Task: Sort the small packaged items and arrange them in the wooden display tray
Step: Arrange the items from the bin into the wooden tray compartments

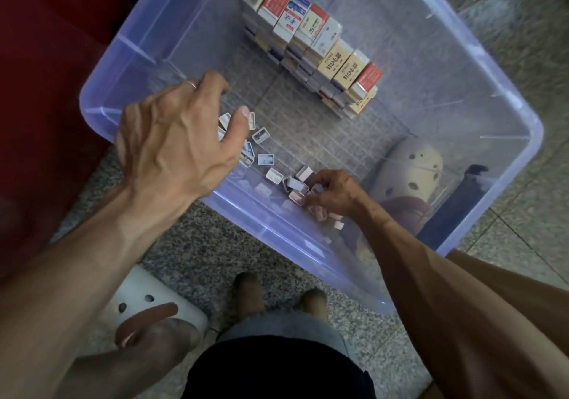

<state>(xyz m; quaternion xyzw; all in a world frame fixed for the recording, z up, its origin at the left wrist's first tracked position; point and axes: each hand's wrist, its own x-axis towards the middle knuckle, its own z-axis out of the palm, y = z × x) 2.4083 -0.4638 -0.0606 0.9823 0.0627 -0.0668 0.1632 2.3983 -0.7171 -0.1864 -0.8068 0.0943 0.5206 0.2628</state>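
The small packs (266, 159) are tiny rectangular pieces, white or pale pink, some with a blue or grey printed face, and they lie loose along the near wall of a clear, blue-tinted plastic bin (480, 96). They spread in a ragged line from under the left hand (172, 143) to the right hand (335, 192); a few stand on edge, others lie flat. The left hand hovers over the left end of the line with fingers curled down, and its thumb tip is beside a white pack (252, 120); whether the fingers grasp anything underneath cannot be told. The right hand rests low in the bin, its fingers curled around a cluster of pink packs (297, 197) at the near wall. Toward the far side of the bin stands a stack of boxes (311, 38), several layers deep, with white, red and tan faces on top, well apart from the loose packs. The bin sits on a speckled stone floor (197, 244). A white clog (412, 167) shows through the bin's right side, and another clog (144, 303) lies near the left forearm.
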